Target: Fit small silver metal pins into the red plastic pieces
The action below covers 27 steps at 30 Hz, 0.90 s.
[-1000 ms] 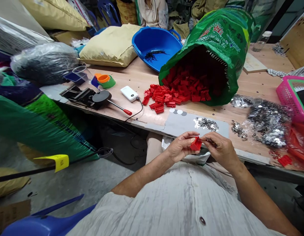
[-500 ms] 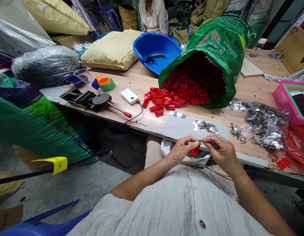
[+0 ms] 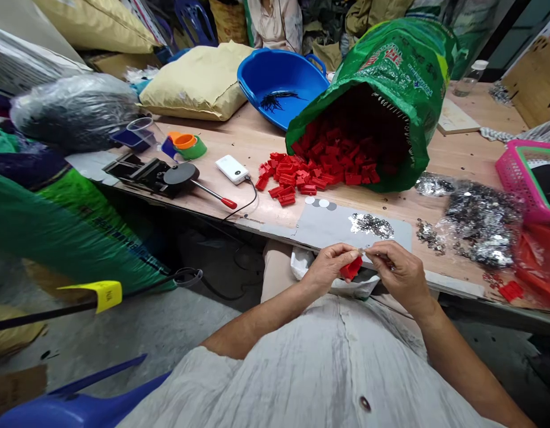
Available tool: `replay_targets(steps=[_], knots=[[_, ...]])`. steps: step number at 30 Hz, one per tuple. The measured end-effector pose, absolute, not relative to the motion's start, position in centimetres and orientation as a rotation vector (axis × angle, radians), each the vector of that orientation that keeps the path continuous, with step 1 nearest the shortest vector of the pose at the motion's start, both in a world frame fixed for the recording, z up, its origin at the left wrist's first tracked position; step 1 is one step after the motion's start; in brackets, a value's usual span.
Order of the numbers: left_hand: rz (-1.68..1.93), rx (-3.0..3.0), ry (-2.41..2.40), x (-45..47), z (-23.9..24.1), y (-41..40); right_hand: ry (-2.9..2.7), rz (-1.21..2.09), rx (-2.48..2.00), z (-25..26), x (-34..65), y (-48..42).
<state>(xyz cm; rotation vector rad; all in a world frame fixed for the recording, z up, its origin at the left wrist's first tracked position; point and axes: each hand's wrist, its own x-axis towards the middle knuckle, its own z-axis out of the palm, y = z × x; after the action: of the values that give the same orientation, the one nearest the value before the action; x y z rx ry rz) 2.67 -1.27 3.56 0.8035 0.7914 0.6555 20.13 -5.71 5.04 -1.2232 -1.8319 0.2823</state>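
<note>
At the table's front edge, my left hand (image 3: 332, 266) is closed on a red plastic part (image 3: 351, 268), which shows below its thumb. My right hand (image 3: 398, 270) pinches something small right beside it, at the left fingertips; its kind is too small to make out. Just beyond both hands, a pile of small shiny metal pieces (image 3: 373, 226) lies on a grey sheet (image 3: 319, 224). Farther back, several loose red plastic parts (image 3: 284, 175) spill from the mouth of a green sack (image 3: 417, 89) lying on its side.
A blue basin (image 3: 270, 71) holds thin black pieces. To the left are a black device with a red-tipped lever (image 3: 181, 175) and a white power bank (image 3: 233, 169) with a cable. Bagged metal pieces (image 3: 484, 220) and a pink basket (image 3: 520, 178) stand right. Another person (image 3: 277, 24) is behind.
The view has shifted slightly, so the table sits a little higher in the picture. Both hands stay together at the red part, with only small finger movement.
</note>
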Motion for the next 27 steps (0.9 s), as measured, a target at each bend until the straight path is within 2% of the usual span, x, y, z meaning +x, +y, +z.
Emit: replay_targets(steps=[6,27], knots=[[0.621,0.639,0.701,1.8,4.4,-0.7,-1.784,0.364,-1.316,5.0,20.5,-6.1],[0.618,0.577,0.599,1.3,4.5,-0.8,-1.972,0.274,-1.262,4.7,20.4,-5.5]])
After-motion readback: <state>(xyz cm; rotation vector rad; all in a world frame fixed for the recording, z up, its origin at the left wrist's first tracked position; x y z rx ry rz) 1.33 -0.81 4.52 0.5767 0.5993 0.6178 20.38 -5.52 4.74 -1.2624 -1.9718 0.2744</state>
